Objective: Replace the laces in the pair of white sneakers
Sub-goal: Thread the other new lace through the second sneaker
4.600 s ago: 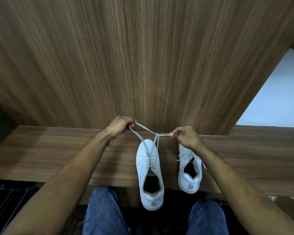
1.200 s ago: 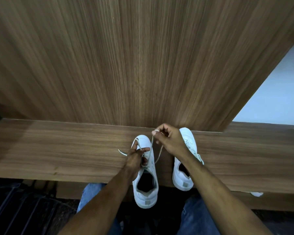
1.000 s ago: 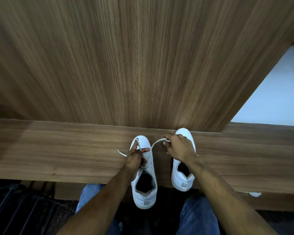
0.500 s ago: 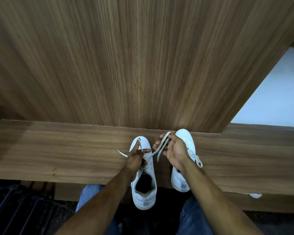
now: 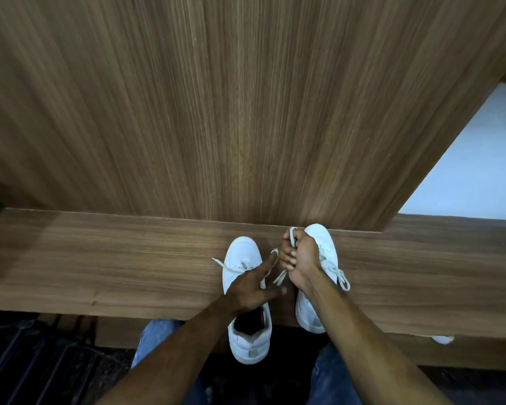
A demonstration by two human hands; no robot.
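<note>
On the worktop (image 5: 100, 258) our two sneakers stand side by side, heels toward us. Our left hand (image 5: 251, 287) lies over the left sneaker (image 5: 241, 252) with fingers spread and straight, the forefinger touching the lace (image 5: 279, 277). Our right hand (image 5: 300, 258) grips that lace in a fist above the right sneaker (image 5: 322, 238).

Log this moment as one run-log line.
left hand: open, fingers spread over left sneaker | right hand: grips lace | right sneaker: laced, beside it | both on wooden ledge
</note>
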